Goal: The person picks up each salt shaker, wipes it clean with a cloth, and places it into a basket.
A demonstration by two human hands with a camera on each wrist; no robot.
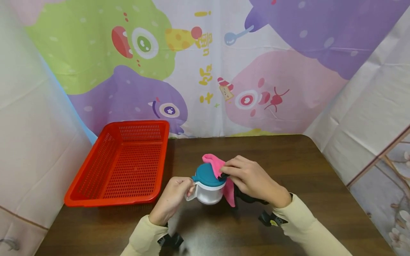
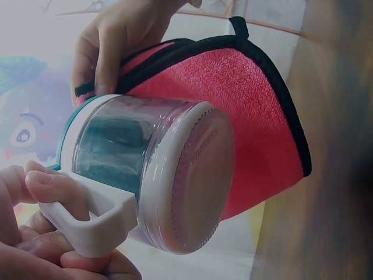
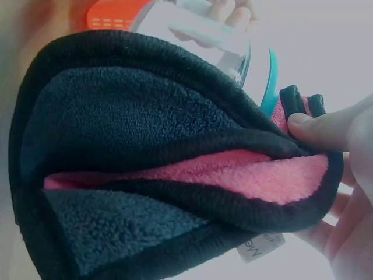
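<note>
With left hand, grips teal-lidded cylindrical jar by white handle; with right hand, pinches pink-and-black fleecy cloth.

Left forearm and right forearm are both slanting inward, so the hands are sitting pretty close, just apart. Left hand is holding a curled grip, thumb lying on top. Right hand is sitting slightly higher in the head view, back showing, thumb and fingers pinching.

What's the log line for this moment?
left hand: grips jar's white handle | right hand: pinches black-trimmed pink cloth at teal lid | red basket: left of jar
</note>
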